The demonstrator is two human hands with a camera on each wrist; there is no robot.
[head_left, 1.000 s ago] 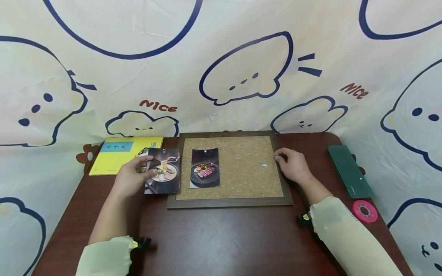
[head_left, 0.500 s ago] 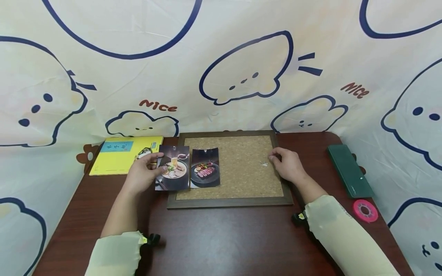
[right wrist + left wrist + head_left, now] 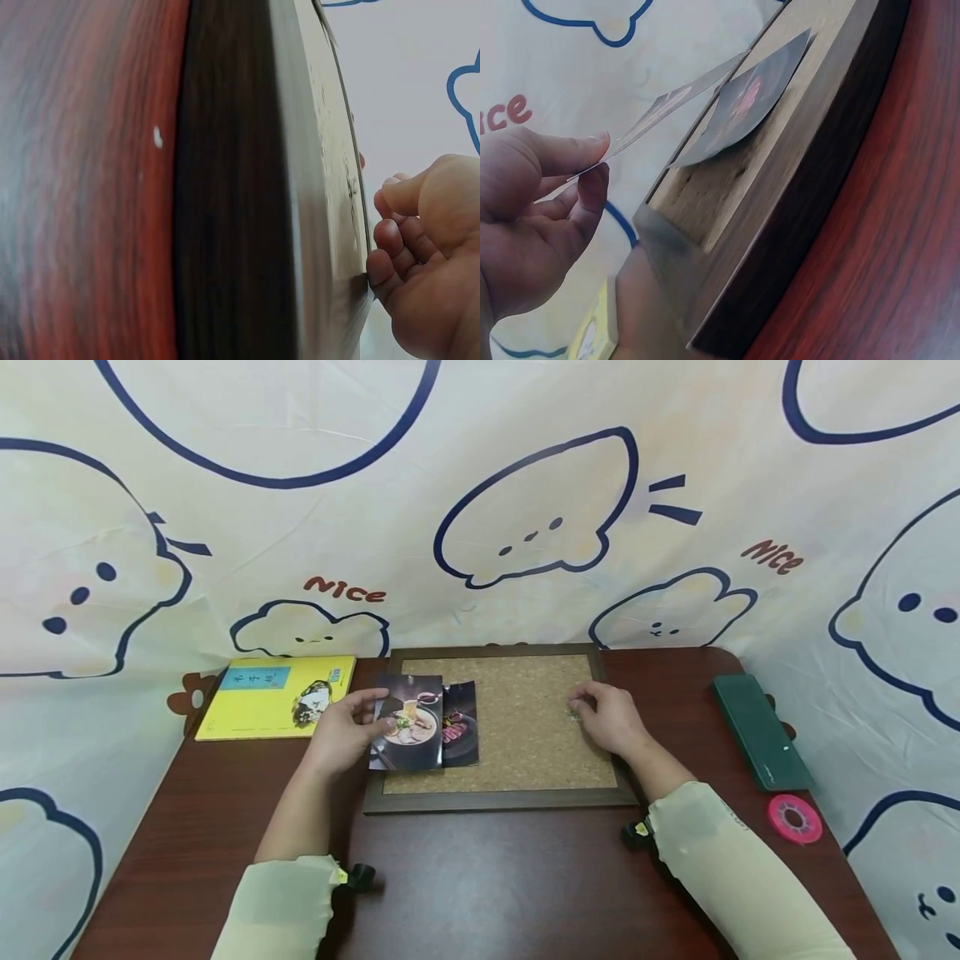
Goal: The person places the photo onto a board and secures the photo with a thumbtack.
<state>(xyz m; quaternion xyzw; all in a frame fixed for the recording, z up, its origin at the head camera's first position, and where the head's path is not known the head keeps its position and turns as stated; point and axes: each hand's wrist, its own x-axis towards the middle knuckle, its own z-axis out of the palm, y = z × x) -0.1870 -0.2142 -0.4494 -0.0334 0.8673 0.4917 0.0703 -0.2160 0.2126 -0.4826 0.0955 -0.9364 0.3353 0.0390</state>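
My left hand (image 3: 347,735) pinches a photo of a noodle bowl (image 3: 412,742) by its left edge, thumb on top. The left wrist view shows this photo (image 3: 660,111) tilted and raised above the framed cork board (image 3: 525,752). From the head it overlaps a second photo, of sliced meat on a dark plate (image 3: 465,747), whose lower edge curls off the cork. My right hand (image 3: 611,718) is over the board's right part, fingers curled and thumb against the index finger, right at some tiny clear pieces (image 3: 573,716). I cannot tell whether it holds one.
A yellow book (image 3: 247,710) lies at the back left of the brown table (image 3: 480,877). On the right are a dark green case (image 3: 761,731) and a pink ring-shaped object (image 3: 795,818). A patterned cloth (image 3: 480,618) hangs behind the table.
My left hand has carried the noodle photo rightward, from beside the board to over its left part, partly covering the meat photo. My right hand has moved left to the tiny clear pieces.
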